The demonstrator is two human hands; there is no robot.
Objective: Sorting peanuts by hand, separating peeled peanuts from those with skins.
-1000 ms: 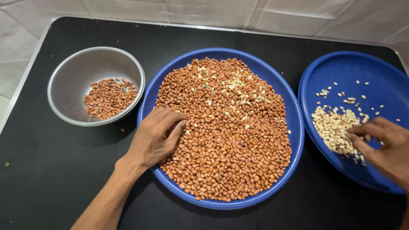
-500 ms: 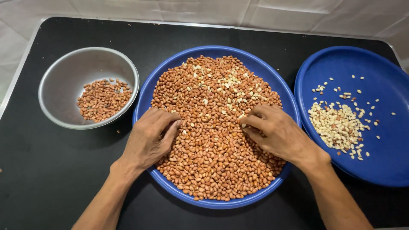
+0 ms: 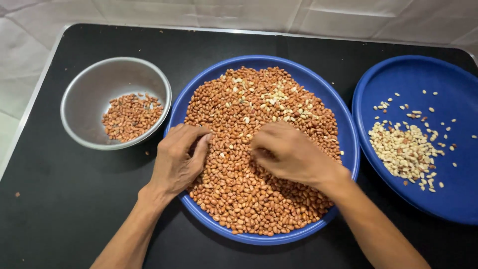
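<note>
Left hand (image 3: 178, 159) lay palm down at the left edge of the peanut heap (image 3: 259, 149), fingers curled and tips tucked into the nuts near the plate's rim. Couldn't tell whether it actually pinched anything; fingertips were hidden under the hand.

Right hand (image 3: 289, 152) sat in the middle of the same heap, knuckles up, fingers bunched toward the left as if pinching; what was between the tips was not visible, so grip state unknown.

Both hands were inside the centre blue plate (image 3: 348, 149), touching the red-skinned peanuts, with a narrow strip of nuts between them. The pale skinless kernels (image 3: 271, 97) mixed into the heap lay mostly on the far side, straight ahead of the right hand's knuckles and up-right of the left hand. Right hand was nearer to them.

Outward: steel bowl (image 3: 79, 124) to the left, just beside the plate rim, holding a small batch of red-skinned peanuts (image 3: 130, 115); left hand was the nearer one. Second blue plate (image 3: 423, 74) to the right, rims close together, holding a pile of pale kernels (image 3: 403, 149) with some scattered ones; right hand was nearer to it. All three dishes sat in a row on a black tabletop (image 3: 59, 219).
</note>
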